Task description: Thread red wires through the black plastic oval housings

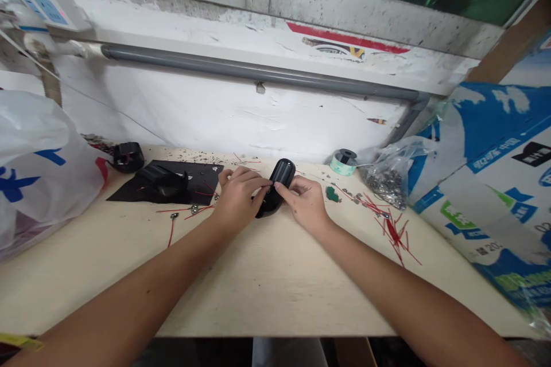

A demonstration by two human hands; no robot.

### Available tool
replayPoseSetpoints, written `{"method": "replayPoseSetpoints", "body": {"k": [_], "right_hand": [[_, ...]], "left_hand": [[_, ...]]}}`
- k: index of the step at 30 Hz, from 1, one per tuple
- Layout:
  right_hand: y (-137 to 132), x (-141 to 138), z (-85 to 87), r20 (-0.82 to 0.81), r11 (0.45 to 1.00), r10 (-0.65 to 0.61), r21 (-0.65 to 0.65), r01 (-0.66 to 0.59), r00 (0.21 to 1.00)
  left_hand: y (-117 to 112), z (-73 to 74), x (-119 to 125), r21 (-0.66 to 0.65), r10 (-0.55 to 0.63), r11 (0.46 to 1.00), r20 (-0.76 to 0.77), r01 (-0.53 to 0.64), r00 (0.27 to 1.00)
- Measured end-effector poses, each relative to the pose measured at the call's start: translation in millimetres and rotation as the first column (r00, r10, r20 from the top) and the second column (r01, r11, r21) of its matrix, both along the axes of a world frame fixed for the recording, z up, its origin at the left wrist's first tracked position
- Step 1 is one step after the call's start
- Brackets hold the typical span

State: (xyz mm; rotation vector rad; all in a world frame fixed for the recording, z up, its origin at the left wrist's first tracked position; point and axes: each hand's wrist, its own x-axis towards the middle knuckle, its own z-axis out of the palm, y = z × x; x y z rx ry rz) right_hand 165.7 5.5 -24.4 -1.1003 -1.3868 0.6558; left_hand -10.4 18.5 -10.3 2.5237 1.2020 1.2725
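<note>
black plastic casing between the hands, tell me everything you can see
The black plastic casing is a rounded, oblong shell, faintly glossy, with lengthwise grooves at its far end. It sits tilted, held between the fingers of the left hand and right hand, over the pale bench; whether it touches the bench cannot be told.

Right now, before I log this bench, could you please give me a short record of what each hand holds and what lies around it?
left hand: on black plastic casing
right hand: fingertips on the same casing
left of hands: black mat
right of hands: small green part, cut red wires
farther right: green-and-white spool, clear plastic bag of metal parts
</note>
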Motion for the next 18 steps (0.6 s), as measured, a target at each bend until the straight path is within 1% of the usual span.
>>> {"method": "replayPoseSetpoints", "body": {"k": [4, 7, 13, 18], "right_hand": [[-0.8, -0.1, 0.5, 0.014, 1.000, -0.006, 0.022, 0.005, 1.000], [-2.0, -1.8, 1.9, 0.013, 1.000, -0.019, 0.016, 0.018, 1.000], [-3.4, -4.6, 5.4, -0.072, 0.999, -0.012, -0.039, 0.009, 0.997], [-3.5, -4.4, 5.4, -0.077, 0.999, 0.006, -0.037, -0.009, 0.997]], "left_hand": [[-0.3, 0.4, 0.2, -0.007, -0.009, 1.000, -0.039, 0.009, 0.999], [-3.1, 4.0, 0.7, 0.008, -0.019, 1.000, -0.045, 0.019, 0.999], [-11.5, 12.8, 2.3, -0.039, -0.029, 0.999, -0.061, 0.027, 0.998], [-10.6, 10.0, 2.9, -0.115, -0.015, 0.993, 0.020, 0.017, 1.000]]}}
